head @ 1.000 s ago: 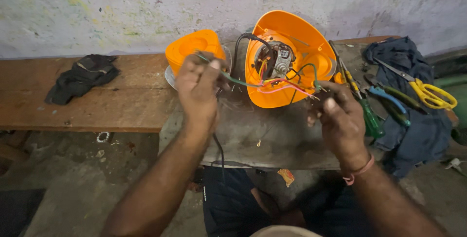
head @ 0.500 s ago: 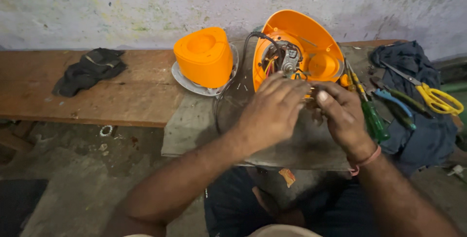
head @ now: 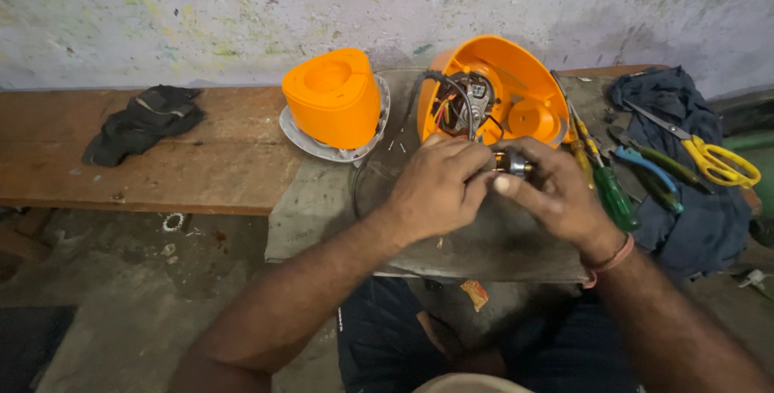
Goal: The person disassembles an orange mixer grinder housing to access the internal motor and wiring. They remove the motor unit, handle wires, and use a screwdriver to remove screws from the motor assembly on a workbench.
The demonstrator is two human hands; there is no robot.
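Head view: screwdrivers [head: 605, 183] beside right hand [head: 556, 199].

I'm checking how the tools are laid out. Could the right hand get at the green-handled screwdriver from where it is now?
Probably yes. The green-handled screwdriver lies uncovered just beside the right hand, with nothing between them. But that hand and the left hand are pinching a small metal part, so it would have to let go first.
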